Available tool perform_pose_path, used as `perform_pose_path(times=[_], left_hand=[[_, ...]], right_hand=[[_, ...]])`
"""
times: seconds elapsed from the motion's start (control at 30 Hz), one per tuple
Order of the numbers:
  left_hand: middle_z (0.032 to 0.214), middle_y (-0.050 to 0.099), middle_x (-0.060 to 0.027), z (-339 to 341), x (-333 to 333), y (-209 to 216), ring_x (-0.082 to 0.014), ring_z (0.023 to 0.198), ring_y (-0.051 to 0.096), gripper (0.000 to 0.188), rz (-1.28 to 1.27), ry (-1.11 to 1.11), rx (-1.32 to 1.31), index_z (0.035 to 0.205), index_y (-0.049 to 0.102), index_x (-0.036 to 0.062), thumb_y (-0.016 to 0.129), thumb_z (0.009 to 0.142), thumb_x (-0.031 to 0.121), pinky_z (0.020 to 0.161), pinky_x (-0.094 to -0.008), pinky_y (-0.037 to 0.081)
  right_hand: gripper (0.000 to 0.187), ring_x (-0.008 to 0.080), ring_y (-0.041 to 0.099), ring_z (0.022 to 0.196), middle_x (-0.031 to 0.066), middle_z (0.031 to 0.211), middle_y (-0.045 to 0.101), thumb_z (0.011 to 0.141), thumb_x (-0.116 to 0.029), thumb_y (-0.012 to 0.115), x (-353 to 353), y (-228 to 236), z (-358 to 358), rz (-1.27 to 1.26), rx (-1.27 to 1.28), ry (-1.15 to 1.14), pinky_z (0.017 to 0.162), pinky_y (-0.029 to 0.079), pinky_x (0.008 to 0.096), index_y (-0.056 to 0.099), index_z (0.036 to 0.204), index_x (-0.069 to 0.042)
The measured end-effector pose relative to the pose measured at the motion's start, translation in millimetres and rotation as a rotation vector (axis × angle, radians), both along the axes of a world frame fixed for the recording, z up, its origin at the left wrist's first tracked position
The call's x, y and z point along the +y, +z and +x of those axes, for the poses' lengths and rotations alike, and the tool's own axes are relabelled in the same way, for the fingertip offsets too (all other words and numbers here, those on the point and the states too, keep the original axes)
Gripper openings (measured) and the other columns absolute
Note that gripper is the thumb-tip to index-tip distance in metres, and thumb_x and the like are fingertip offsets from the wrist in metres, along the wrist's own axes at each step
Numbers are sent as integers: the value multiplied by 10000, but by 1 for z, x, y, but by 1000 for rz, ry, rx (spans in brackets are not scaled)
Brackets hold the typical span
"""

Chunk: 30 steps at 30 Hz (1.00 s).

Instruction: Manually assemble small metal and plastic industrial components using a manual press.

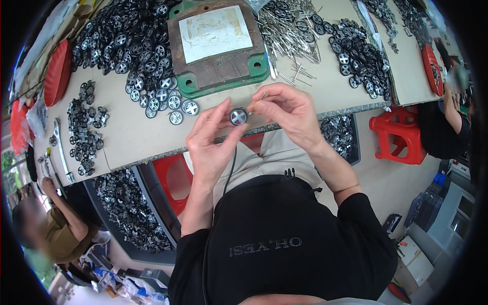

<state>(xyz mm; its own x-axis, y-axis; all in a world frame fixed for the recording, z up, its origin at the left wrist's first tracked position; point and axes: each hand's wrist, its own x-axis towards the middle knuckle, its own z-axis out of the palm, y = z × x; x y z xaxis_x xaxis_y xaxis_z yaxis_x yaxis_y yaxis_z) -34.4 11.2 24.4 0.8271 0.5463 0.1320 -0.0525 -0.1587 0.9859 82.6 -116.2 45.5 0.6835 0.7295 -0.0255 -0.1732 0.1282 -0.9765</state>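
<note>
Over the table's near edge, my left hand (209, 136) pinches a small black toy wheel (238, 117) with silver cross spokes, its face turned up. My right hand (291, 111) is closed at the wheel's right side, thumb and forefinger pinching a thin metal axle pin (263, 95). Its tip comes close to the wheel; whether they touch I cannot tell. Beyond my hands lies a large heap of similar wheels (147, 61), with a few loose ones toward me. A pile of thin metal pins (290, 40) spreads at the back, right of centre.
A green and brown metal base plate (223, 84) stands mid-table. More wheels (358, 61) lie right, small dark parts (84, 134) and a wrench (62, 147) left. Bins of parts (129, 208) flank my legs. Red stools (399, 134) and people (63, 223) are at both sides.
</note>
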Motion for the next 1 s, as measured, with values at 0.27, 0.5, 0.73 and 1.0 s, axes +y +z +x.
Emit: perform_pose_path(times=[0.27, 0.5, 0.73, 1.0], left_hand=[[1045, 542, -126, 8, -7, -14, -207, 899, 620, 353, -597, -137, -220, 1075, 573, -53, 647, 733, -97, 782, -290, 539], [832, 635, -107, 10, -8, -13, -184, 759, 646, 103, -953, -84, -251, 908, 583, -16, 617, 827, 36, 671, -265, 542], [935, 640, -148, 11, -12, -1, -219, 802, 651, 261, -931, -100, -110, 1104, 552, -41, 564, 873, 82, 731, -286, 552], [1092, 586, -167, 10, -11, -8, -262, 948, 613, 329, -1176, -295, -246, 1194, 500, -27, 539, 880, 64, 825, -309, 532]], right_hand=[[150, 82, 606, 801, 75, 891, 643, 863, -72, 590, 2, -6, -7, 54, 224, 4, 645, 482, 192, 572, 991, 5], [134, 115, 613, 826, 82, 879, 636, 854, -35, 588, 0, -4, -9, 178, 141, -71, 697, 502, 218, 572, 974, 22], [96, 116, 616, 818, 79, 884, 638, 837, 6, 591, -2, -4, -9, 95, -73, -142, 712, 508, 232, 589, 931, 31], [101, 127, 612, 830, 91, 890, 632, 850, 9, 572, -3, -9, -6, 229, 68, -85, 696, 513, 228, 581, 948, 33]])
